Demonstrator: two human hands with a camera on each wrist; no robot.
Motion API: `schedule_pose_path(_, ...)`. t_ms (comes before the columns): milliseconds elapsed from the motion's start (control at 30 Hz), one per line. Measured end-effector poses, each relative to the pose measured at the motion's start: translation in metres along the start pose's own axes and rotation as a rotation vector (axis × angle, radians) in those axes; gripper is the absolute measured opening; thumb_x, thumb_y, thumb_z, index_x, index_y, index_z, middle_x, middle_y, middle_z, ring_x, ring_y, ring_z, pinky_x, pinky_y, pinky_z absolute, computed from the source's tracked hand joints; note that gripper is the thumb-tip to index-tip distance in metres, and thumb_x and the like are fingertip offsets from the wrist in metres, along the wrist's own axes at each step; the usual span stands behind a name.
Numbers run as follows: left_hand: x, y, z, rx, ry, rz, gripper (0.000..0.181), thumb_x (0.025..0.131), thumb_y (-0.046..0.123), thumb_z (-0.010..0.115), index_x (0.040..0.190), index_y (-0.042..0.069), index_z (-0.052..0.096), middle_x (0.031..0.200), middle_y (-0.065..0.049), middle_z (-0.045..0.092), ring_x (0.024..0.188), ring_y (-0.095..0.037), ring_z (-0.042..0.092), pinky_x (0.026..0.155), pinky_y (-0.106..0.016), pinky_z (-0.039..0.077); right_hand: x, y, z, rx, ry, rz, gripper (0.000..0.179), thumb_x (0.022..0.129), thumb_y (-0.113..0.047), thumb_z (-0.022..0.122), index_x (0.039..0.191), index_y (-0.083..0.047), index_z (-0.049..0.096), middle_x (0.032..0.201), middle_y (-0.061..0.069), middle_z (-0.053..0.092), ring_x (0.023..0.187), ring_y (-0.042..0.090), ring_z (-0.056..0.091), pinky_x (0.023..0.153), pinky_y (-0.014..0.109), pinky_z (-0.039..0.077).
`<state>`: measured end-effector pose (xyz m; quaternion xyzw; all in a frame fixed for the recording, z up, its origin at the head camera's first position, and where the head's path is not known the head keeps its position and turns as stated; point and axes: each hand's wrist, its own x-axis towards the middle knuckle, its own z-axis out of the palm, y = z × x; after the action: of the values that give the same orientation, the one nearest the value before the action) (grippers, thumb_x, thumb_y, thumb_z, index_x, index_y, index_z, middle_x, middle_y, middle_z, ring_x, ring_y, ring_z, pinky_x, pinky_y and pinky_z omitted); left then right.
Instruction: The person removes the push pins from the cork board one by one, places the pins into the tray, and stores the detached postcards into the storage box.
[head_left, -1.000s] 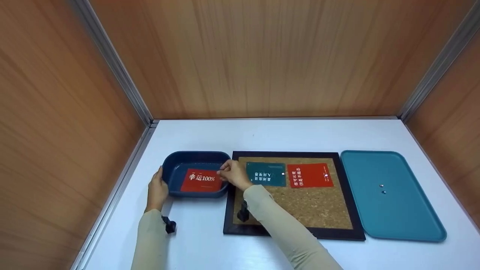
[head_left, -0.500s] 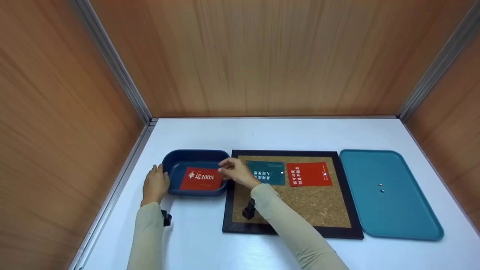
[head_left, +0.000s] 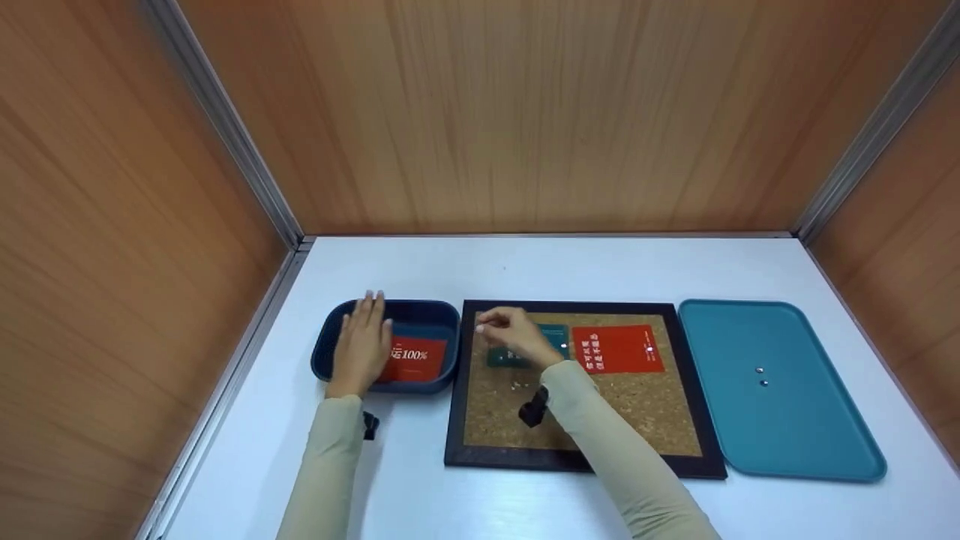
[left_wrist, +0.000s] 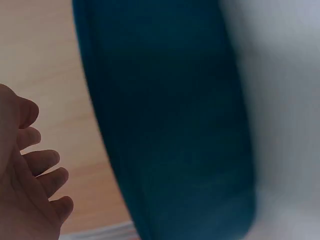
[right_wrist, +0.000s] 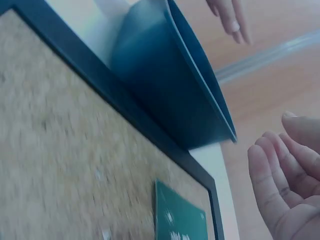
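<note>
In the head view my left hand (head_left: pixel 362 346) is over the left part of a dark blue basin (head_left: pixel 422 307), fingers straight and holding nothing. Inside lies a red card (head_left: pixel 420 358) with white lettering, its left end hidden by that hand. My right hand (head_left: pixel 517 335) is above the left side of a cork board (head_left: pixel 600 416), partly covering a green card (head_left: pixel 553 332). Its fingers are loosely curled, and the right wrist view shows the thumb (right_wrist: pixel 302 131) apart from them with nothing between. A second red card (head_left: pixel 619 349) lies on the board to the right.
A teal tray (head_left: pixel 795 427) with two small shiny pins (head_left: pixel 762 376) lies right of the board. Basin, board and tray stand side by side on a white table (head_left: pixel 525 270), with wood-grain walls (head_left: pixel 540 120) at the back and sides.
My right hand has let go of the red card in the basin and moved right over the board. My left hand has gone from the basin's left rim to above its inside.
</note>
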<state>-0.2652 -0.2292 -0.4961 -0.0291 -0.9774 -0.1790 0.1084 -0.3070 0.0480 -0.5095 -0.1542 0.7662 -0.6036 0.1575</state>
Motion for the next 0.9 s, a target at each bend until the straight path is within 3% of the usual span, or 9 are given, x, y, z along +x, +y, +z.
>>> schedule_pose_path(133,0.005,0.027,0.005,0.008,-0.002,0.071,0.052,0.103,0.025,0.040,0.151,0.008,0.029,0.157,-0.016,0.028,0.146,-0.034,0.023,0.119,-0.053,0.020,-0.007,0.005,-0.019,0.017,0.017,0.012,0.030,0.094,-0.015,0.062,0.118,0.003,0.063,0.106,0.019,0.067,0.102,0.045,0.061,0.087,0.048,0.056)
schedule_pose_path(467,0.008,0.086,0.029,0.031,-0.072,0.228,0.052,0.103,0.028,0.042,0.152,0.013,0.029,0.158,-0.011,0.026,0.146,-0.031,0.025,0.119,-0.050,0.021,-0.023,0.019,-0.060,-0.030,0.125,0.112,0.034,0.093,-0.016,0.064,0.120,0.004,0.062,0.104,0.012,0.066,0.097,0.034,0.063,0.087,0.042,0.056)
schedule_pose_path(567,0.007,0.099,0.037,0.031,-0.115,0.248,0.052,0.104,0.030,0.039,0.152,0.015,0.028,0.159,-0.009,0.024,0.147,-0.029,0.024,0.120,-0.048,0.019,-0.031,0.020,-0.068,-0.048,0.132,0.115,0.033,0.094,-0.017,0.063,0.120,0.004,0.062,0.107,0.013,0.066,0.098,0.035,0.064,0.086,0.037,0.057)
schedule_pose_path(733,0.009,0.115,0.052,0.025,-0.163,0.273,0.052,0.104,0.032,0.037,0.153,0.016,0.027,0.159,-0.007,0.025,0.147,-0.026,0.023,0.120,-0.048,0.018,-0.037,0.031,-0.080,-0.082,0.142,0.115,0.032,0.094,-0.018,0.063,0.119,0.002,0.063,0.112,0.022,0.065,0.096,0.035,0.065,0.085,0.040,0.057)
schedule_pose_path(900,0.010,0.125,0.065,0.011,-0.210,0.283,0.052,0.104,0.031,0.039,0.152,0.015,0.028,0.158,-0.008,0.027,0.147,-0.027,0.024,0.120,-0.047,0.020,-0.039,0.045,-0.088,-0.091,0.180,0.163,0.031,0.094,-0.020,0.063,0.117,0.000,0.064,0.108,0.018,0.066,0.090,0.031,0.063,0.080,0.039,0.057)
